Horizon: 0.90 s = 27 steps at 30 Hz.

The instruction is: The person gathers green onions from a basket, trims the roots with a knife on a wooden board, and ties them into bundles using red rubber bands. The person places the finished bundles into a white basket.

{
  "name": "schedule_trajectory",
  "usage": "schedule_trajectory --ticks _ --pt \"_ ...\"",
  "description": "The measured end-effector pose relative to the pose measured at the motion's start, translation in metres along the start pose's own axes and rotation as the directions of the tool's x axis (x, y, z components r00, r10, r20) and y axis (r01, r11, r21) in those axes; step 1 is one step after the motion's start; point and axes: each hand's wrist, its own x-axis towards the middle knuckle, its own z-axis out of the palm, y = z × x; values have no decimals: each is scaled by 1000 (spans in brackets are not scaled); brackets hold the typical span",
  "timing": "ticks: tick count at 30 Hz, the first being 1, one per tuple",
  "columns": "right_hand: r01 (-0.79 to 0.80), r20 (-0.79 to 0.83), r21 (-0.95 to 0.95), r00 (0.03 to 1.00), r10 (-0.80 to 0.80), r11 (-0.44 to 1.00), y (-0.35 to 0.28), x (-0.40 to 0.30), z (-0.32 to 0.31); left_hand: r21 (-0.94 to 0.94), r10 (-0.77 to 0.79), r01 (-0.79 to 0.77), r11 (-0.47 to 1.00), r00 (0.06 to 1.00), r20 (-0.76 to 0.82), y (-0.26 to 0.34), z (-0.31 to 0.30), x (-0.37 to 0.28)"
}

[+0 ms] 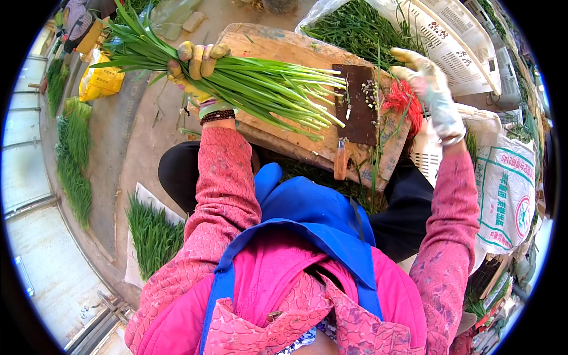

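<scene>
My gloved left hand [199,62] is wrapped around a bunch of garlic chives [275,93], holding it above a wooden board [266,44]. The leafy ends point left, while the pale stem ends spread to the right. On the board lies a broad, dark cleaver [357,120] with a wooden handle, small stem scraps scattered on its blade. My gloved right hand [426,84] has its fingers apart, nothing seen in it. It is beside a bundle of red plastic ties [408,106] at the board's right edge. Loose chives [355,29] lie just beyond that hand.
White plastic crates [457,49] stand at upper right, above a printed woven sack [506,195]. Chive bundles lie on the floor at left [75,168] and on a pale sheet [153,235]. A yellow bag [102,77] stands near another person's shoe [80,22].
</scene>
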Motion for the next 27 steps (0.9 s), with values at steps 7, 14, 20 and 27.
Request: schedule_trajectory --ticks 7,14,20,27 --pt "-290 428 614 904 -1 734 -51 -18 47 -16 -20 23 1000 987 157 -1 6 9" --pt "-242 430 695 894 -123 677 -62 -29 44 6 16 -16 1000 994 108 14 2 7" --pt "65 -153 106 987 -48 992 75 -16 10 -26 5 -3 1000 996 92 9 -1 4" --pt "131 37 544 983 -179 829 -57 -34 31 -25 -26 30 999 986 162 8 5 7"
